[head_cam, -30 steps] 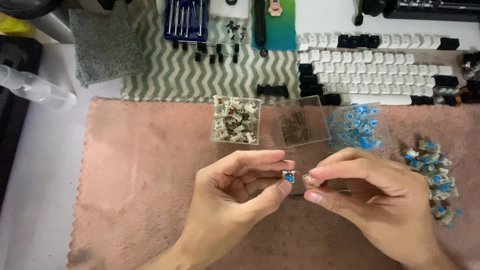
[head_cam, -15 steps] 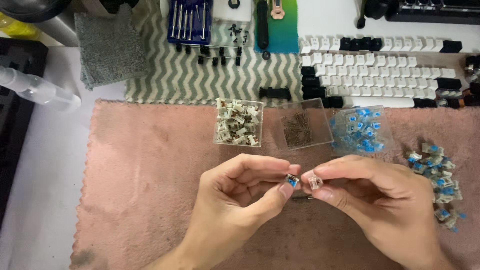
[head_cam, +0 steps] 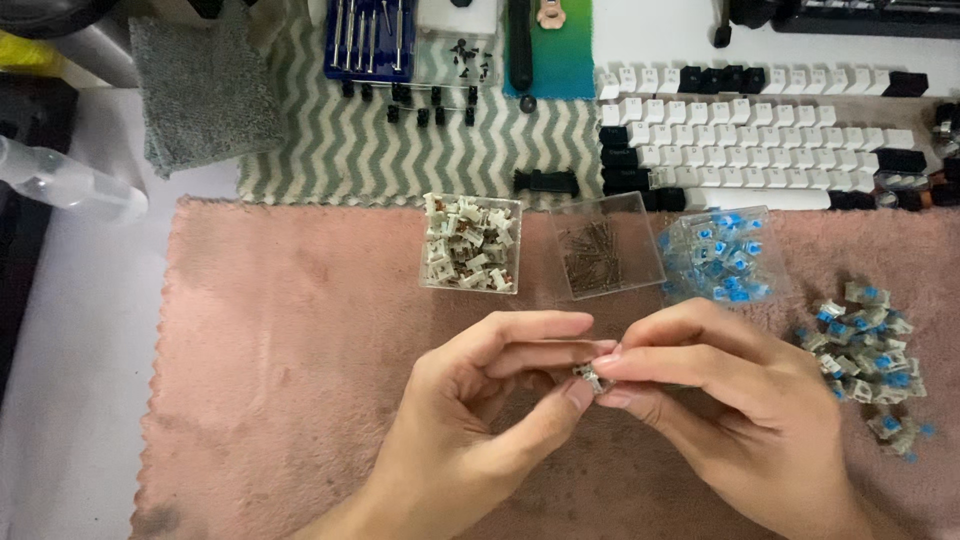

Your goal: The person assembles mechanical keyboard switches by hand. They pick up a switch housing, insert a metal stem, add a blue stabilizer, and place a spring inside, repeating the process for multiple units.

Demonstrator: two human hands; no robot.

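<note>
Single head-mounted view, looking steeply down from close range onto the desk [head_cam: 80, 380], with both hands centred low in frame.

- Switch [head_cam: 591, 377]: mostly buried between the fingertips of left hand [head_cam: 480, 420] and right hand [head_cam: 730, 410]; only a small grey sliver shows, so its colour and whether it is whole or in parts can't be told.
- Both wrists are cut off by the bottom edge.
- Middle box [head_cam: 606, 245]: thin dark parts inside, too small to identify.
- Screwdriver set [head_cam: 369, 35]: top is cropped by the frame.
- Bottle [head_cam: 65, 180]: clipped at the left edge.
- Keyboard [head_cam: 860, 15] at top right: only the lower strip is in view.
- Switch pile [head_cam: 868, 350]: single pieces blur together, no count possible.
- Dark bits [head_cam: 430, 100] on the zigzag mat: too small to tell.
</note>
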